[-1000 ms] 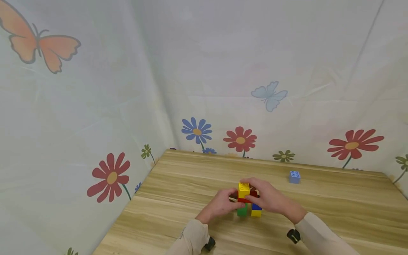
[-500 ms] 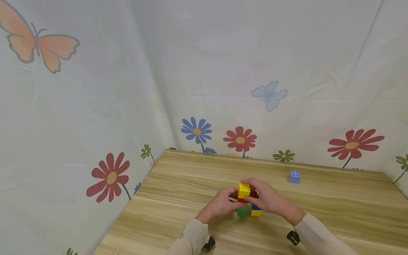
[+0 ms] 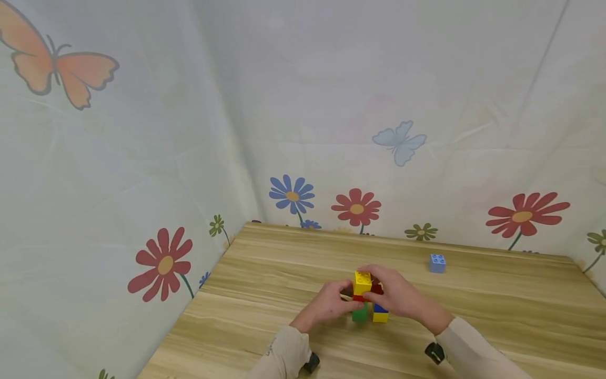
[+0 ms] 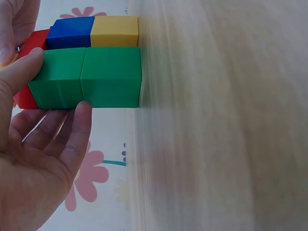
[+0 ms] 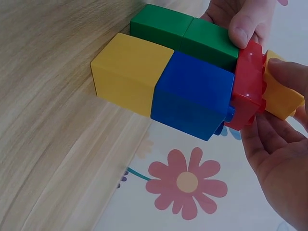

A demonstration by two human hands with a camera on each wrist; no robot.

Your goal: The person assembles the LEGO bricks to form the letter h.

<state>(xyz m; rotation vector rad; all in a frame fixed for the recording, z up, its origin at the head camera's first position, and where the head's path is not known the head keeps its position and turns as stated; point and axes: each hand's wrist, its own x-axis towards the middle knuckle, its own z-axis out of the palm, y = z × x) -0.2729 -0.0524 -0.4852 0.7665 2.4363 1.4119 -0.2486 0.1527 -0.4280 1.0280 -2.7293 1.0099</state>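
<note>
A small toy-block bridge stands on the table before me. Two stacked green blocks (image 4: 110, 77) form its left leg, and a blue block (image 5: 192, 96) on a yellow block (image 5: 125, 72) forms the right one. Across both lies a red block (image 5: 246, 84), with some blue studs showing beside it. Atop its left end sits another yellow block (image 3: 362, 284), which my right hand (image 3: 402, 295) pinches between thumb and fingers. My left hand (image 3: 326, 305) grips the upper green block near the red one, thumb on one side and fingers on the other.
A light blue block (image 3: 437, 263) sits apart on the wooden table (image 3: 265, 263), toward the back right. Behind the table hangs a pale cloth (image 3: 322, 105) printed with flowers and butterflies, and it continues along the left side.
</note>
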